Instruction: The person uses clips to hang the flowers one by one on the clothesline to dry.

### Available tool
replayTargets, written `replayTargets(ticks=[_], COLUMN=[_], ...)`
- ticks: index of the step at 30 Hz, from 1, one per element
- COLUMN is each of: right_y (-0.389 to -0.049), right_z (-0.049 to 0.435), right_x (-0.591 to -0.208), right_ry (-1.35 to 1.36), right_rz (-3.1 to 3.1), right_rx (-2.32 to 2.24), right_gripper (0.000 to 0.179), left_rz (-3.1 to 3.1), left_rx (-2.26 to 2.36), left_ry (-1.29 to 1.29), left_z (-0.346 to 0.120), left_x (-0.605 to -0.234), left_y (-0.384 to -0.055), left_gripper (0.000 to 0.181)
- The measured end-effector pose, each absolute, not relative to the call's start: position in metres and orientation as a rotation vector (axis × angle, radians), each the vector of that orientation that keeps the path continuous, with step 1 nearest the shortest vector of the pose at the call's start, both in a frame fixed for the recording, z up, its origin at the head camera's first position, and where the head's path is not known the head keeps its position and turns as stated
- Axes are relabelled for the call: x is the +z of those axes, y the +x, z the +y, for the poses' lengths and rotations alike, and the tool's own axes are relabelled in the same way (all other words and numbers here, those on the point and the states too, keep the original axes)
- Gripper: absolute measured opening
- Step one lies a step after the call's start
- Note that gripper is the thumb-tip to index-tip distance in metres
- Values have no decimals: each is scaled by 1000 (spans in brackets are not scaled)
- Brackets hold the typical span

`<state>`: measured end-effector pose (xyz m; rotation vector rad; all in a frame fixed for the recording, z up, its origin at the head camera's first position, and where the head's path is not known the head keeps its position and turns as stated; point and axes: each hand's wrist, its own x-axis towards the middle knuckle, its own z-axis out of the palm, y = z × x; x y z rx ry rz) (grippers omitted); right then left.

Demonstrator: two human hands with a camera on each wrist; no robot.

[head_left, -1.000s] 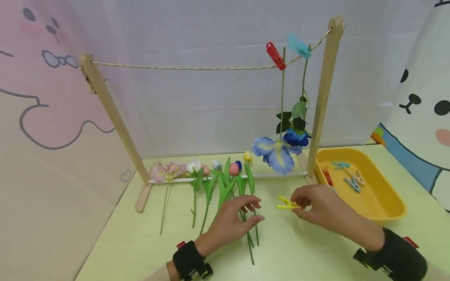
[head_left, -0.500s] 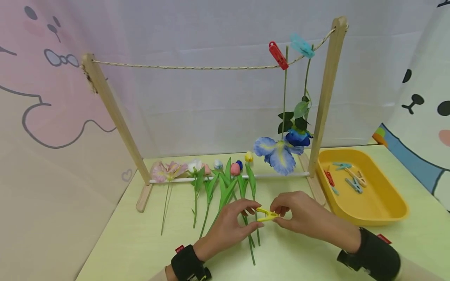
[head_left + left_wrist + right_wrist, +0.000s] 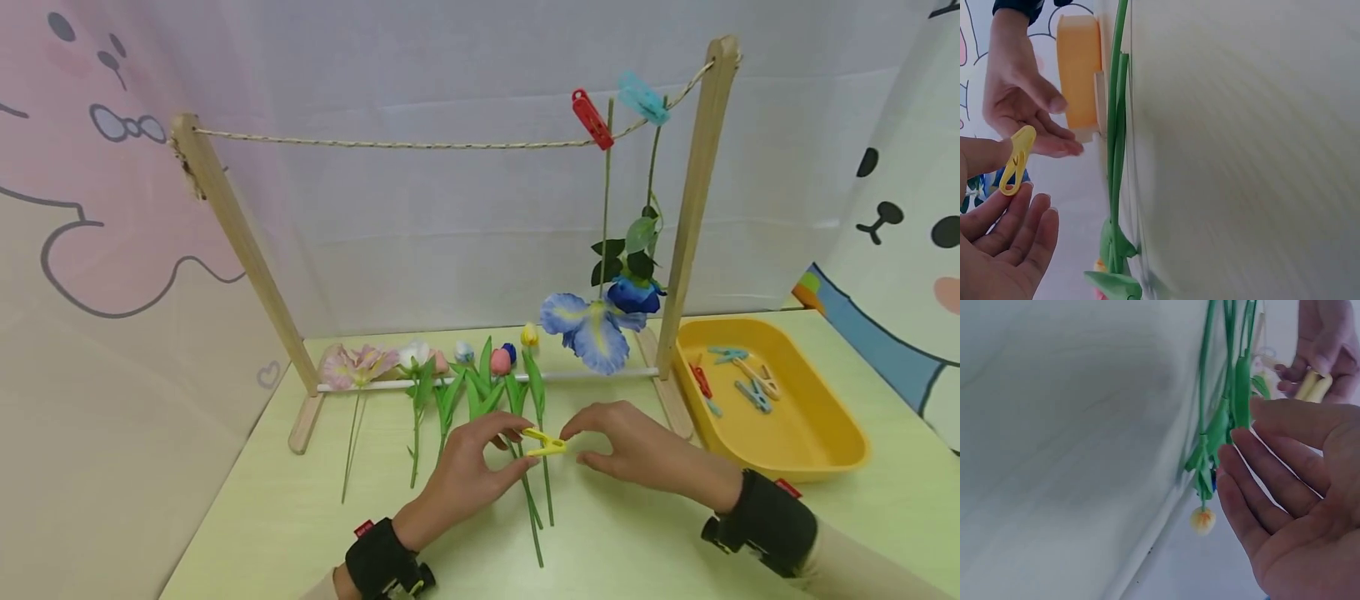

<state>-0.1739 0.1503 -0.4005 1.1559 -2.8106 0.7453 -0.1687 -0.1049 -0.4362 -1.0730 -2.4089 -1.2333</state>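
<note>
While the yellow clothespin [image 3: 551, 448] hangs above the tulip stems [image 3: 548, 492], pinched by the left hand [image 3: 472, 458], the right hand [image 3: 641, 442] is just beside it, fingers free. Looks like a handover; the next move probably calls for a stem. Leftward of the red peg [image 3: 592, 120], the rope [image 3: 390, 146] runs bare; the tray [image 3: 810, 472] hems the right.

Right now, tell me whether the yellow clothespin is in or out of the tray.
Out: the left hand pinches the yellow clothespin, well to the left of the tray.

Soft, even light leaves faint shadows on the table [image 3: 615, 533] in the head view; both wrist views look dimmer.
</note>
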Motion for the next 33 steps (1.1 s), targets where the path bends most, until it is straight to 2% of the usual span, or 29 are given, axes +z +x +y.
replayTargets(ticks=[9, 16, 25, 33], right_y=[-186, -194, -199, -205], right_z=[137, 133, 124, 120], right_x=[-418, -431, -431, -435], right_ry=[1259, 1438, 1469, 1471], right_rz=[-2724, -2527, -2427, -2422], right_rx=[528, 304, 148, -31], right_gripper=[37, 23, 24, 15], left_rz=[-2374, -2352, -2339, -2367], left_rx=[-1283, -1275, -1253, -1247], left_ry=[-990, -941, -953, -949], left_z=[-109, -118, -127, -130], left_x=[-424, -421, -423, -422], left_y=[-172, -176, -179, -180], left_gripper=[32, 35, 36, 32])
